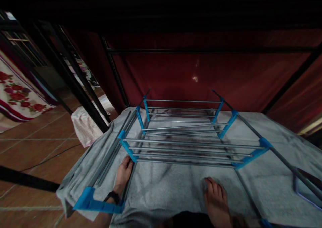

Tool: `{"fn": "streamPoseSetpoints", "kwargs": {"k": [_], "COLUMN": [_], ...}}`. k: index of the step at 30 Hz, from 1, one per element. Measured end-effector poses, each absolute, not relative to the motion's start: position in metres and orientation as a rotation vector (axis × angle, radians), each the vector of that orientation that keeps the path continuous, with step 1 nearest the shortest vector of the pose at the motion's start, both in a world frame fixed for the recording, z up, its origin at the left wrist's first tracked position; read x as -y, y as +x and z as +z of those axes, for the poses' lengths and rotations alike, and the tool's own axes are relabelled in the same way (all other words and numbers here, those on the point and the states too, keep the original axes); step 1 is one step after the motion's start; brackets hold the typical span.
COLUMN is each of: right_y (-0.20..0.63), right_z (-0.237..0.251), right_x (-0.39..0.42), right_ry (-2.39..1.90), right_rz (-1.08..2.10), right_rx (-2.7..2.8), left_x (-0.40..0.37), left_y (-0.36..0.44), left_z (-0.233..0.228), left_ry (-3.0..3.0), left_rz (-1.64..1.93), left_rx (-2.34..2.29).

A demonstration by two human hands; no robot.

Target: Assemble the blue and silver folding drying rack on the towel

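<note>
A collapsible rack of grey metal rods (186, 142) with blue plastic connectors (251, 155) stands on a grey cloth. My left hand (125, 170), with a black band at the wrist, closes around the lower side rod by the left blue connector of the nearest tier. Its fingertips are partly hidden behind that connector. A loose-ended blue bracket (100, 202) crosses over my left wrist, joined to the side rods. What looks like my bare foot (216, 201) rests on the cloth, right of centre. My right hand is not seen clearly anywhere.
Grey cloth (166, 187) covers the raised surface. Several loose rods (110, 154) lie along its left side. A phone-like object (308, 187) lies at the right. Black metal posts (83, 97) and a dark red curtain (201, 77) surround it. Tiled floor (37, 157) lies left.
</note>
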State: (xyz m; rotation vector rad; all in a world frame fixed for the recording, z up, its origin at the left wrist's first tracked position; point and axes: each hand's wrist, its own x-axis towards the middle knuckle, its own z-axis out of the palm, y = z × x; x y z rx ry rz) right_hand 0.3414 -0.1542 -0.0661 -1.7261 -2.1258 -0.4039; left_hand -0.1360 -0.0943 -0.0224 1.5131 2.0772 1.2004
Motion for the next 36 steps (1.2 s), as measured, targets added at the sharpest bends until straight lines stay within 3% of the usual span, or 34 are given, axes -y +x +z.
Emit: {"fn": "streamPoseSetpoints", "kwargs": {"k": [9, 21, 36], "right_y": [0.343, 0.350, 0.343], "right_z": [-0.059, -0.101, -0.086], "right_x": [0.152, 0.145, 0.152], "right_ry": [-1.648, -1.674, -1.716], "right_rz": [-0.323, -0.327, -0.253], "right_rx": [2.151, 2.094, 2.091], "left_x": [0.094, 0.096, 0.097], "left_y": [-0.139, -0.145, -0.147], "left_z": [-0.028, -0.029, -0.027], "left_ry": [1.493, 1.459, 1.502], "left_rz": [1.233, 1.217, 1.165], "left_rx": [-2.081, -2.097, -2.134]}}
